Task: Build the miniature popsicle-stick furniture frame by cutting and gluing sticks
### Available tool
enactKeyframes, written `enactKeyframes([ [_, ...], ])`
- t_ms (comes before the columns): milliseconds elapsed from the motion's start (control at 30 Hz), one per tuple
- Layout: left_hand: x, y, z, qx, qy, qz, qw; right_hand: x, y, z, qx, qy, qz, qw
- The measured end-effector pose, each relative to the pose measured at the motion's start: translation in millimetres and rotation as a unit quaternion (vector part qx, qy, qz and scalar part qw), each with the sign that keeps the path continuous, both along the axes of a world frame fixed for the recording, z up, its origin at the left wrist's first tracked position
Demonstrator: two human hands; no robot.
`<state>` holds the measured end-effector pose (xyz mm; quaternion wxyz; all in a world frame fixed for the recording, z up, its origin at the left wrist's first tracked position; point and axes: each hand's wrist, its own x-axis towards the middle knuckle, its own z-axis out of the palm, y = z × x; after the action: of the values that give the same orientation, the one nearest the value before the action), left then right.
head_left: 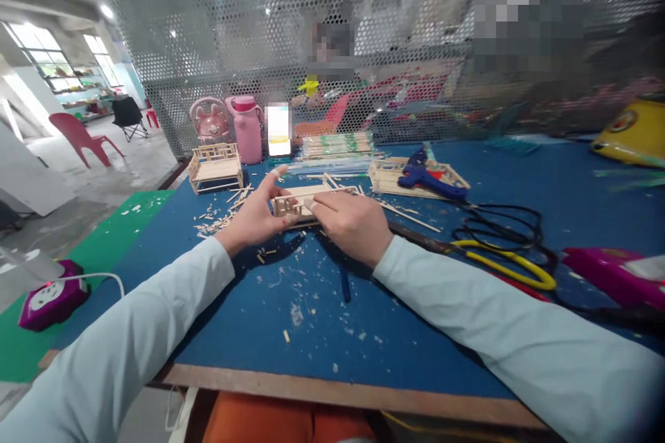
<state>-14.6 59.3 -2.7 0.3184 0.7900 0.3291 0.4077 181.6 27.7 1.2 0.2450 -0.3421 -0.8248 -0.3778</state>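
Note:
A small model bed of pale wooden sticks (307, 192) lies on the blue table in front of me, with a low railing at its left end. My left hand (255, 216) grips that end, the thumb in front, another finger behind and the index finger raised. At the model's front, my right hand (354, 223) is closed in a pinch; its fingertips touch the railing area, and what they hold is hidden. Behind to the left stands a similar stick model (215, 169). A blue glue gun (433, 180) rests across another stick frame (384, 176) on the right.
Stick offcuts (215, 223) litter the table's left side. Yellow-handled pliers (512, 270) and a black cable (499, 218) lie right, near a magenta power strip (603, 270). A pink bottle (248, 131), lit phone (279, 135) and bundled sticks (337, 145) stand before a perforated metal screen (415, 97).

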Motion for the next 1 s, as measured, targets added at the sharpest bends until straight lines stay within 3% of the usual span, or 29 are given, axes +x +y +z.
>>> enactKeyframes([
  [300, 3.4, 2.6, -5.1, 0.004, -0.045, -0.01, 0.999, -4.1, -0.9, -1.2, -0.004, 0.013, 0.009, 1.0],
  [633, 5.1, -0.7, -3.1, 0.003, -0.024, -0.006, 1.0, -4.2, -0.9, -0.9, 0.002, 0.009, 0.008, 1.0],
  [867, 8.6, -2.3, -0.6, 0.033, -0.007, 0.047, 0.998, -4.0, 0.1, 0.0, 0.0, 0.023, 0.027, 0.999],
  [1000, 10.1, -4.3, 1.4, 0.038, 0.005, 0.089, 0.995, 6.8, -1.8, 5.8, -0.003, 0.13, 0.052, 0.99],
])
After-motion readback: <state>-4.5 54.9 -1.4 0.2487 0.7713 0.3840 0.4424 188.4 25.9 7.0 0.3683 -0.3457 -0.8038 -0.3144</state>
